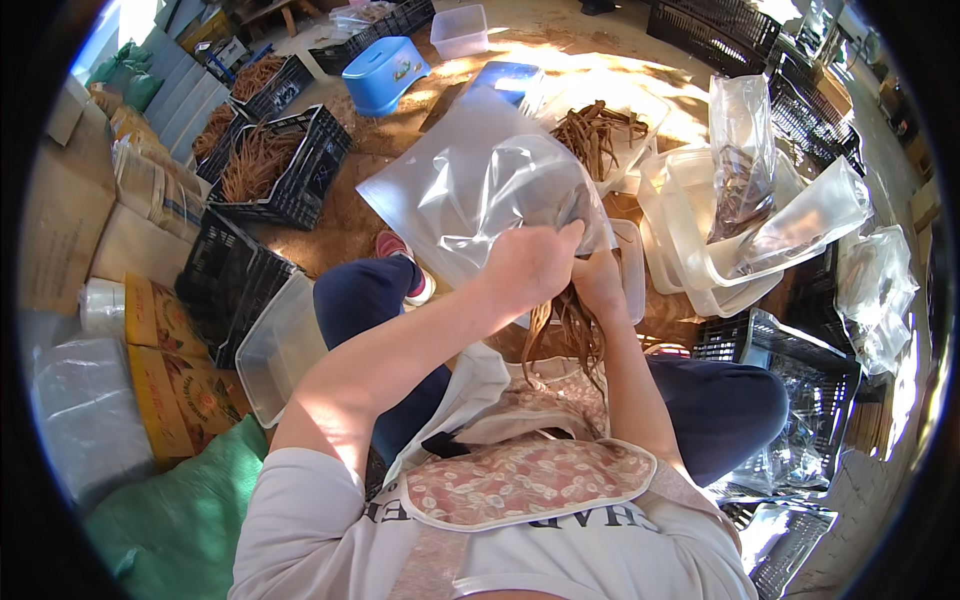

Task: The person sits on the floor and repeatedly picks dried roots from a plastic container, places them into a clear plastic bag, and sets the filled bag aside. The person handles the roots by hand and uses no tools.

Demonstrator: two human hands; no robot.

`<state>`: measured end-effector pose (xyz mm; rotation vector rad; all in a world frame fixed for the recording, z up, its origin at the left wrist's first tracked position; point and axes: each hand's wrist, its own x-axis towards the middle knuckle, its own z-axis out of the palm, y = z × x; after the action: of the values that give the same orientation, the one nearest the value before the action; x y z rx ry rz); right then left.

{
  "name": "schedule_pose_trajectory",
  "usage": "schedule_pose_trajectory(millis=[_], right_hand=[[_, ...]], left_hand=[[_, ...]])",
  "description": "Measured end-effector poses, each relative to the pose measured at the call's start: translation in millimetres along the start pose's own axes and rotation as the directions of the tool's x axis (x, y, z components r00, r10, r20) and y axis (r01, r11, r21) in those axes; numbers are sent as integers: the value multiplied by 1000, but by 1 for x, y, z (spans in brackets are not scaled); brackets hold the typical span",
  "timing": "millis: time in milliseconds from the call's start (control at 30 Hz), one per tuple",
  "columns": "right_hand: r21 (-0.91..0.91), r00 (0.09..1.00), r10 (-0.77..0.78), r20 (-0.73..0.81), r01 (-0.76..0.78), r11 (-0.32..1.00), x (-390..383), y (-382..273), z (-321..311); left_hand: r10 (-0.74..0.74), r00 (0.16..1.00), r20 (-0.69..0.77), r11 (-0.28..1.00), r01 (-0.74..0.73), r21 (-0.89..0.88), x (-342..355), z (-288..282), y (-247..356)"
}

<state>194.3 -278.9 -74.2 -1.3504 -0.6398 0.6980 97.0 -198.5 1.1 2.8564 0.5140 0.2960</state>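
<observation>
My left hand (530, 262) is closed on the edge of a large clear plastic bag (440, 185), which spreads out ahead of it to the far left. Right beside it, my right hand (601, 284) is wrapped round a bundle of long brown dried roots or stalks (566, 335). Their thin ends hang down below the fist toward my apron (530, 480). The bundle's upper part is hidden by my hands and the bag, so how far it reaches inside is unclear. More of the same brown stalks (597, 135) lie in a pile just beyond the bag.
Clear tubs (690, 265) at the right hold a filled plastic bag (742, 165). Black crates (325, 165) of reddish-brown strands stand far left, near a blue stool (385, 78). Cardboard boxes (180, 390) and a green sack (190, 510) are at the left. Another black crate (800, 410) stands by my right knee.
</observation>
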Motion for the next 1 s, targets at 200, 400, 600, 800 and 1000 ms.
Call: schedule_pose_trajectory(millis=[200,400,600,800,1000], right_hand=[[420,983,127,133,-172,891,4,20,1],[180,973,203,109,-220,959,3,67,11],[302,953,294,77,-304,904,12,100,-3],[498,993,115,-31,-85,863,33,68,5],[691,996,78,42,-85,718,16,51,20]], left_hand=[[11,973,-232,999,-2,41,-29,9,-26],[56,988,-145,998,-60,-25,-44,35,-19],[187,965,-183,981,-194,-22,-35,54,27],[252,917,-310,953,-180,243,-47,14,-37],[313,901,-302,906,-188,378,-57,10,-50]])
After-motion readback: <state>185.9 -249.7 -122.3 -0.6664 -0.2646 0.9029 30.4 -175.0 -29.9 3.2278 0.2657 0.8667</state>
